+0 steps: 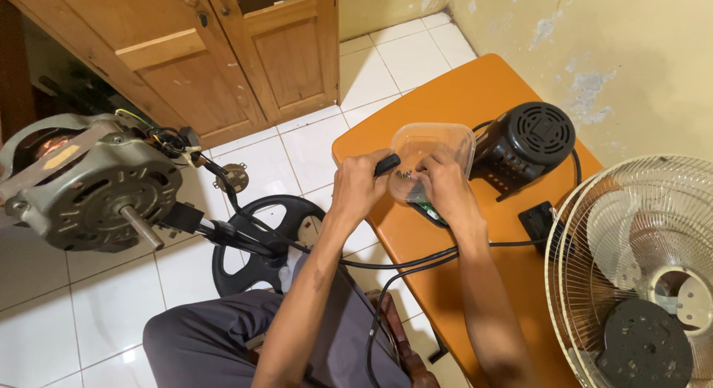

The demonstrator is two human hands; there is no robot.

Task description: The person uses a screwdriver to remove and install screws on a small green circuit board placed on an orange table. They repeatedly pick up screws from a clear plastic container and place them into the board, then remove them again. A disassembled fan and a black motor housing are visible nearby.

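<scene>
My left hand (359, 186) is closed around a black-handled tool (387, 164), its tip pointing at a small metal part between both hands. My right hand (441, 181) pinches that small part over a clear plastic container (433, 142) that rests on the orange table (460, 98). Something green and black shows under my right hand. The black fan motor housing (524, 144) lies just right of the container, with black cables running from it across the table.
A fan guard with blades (639, 269) stands at the right. A grey electric motor (93, 184) sits at the left above a black round fan base (260, 247). Wooden cabinet doors (215, 54) stand behind, over white floor tiles. A black plug block (536, 219) lies on the table.
</scene>
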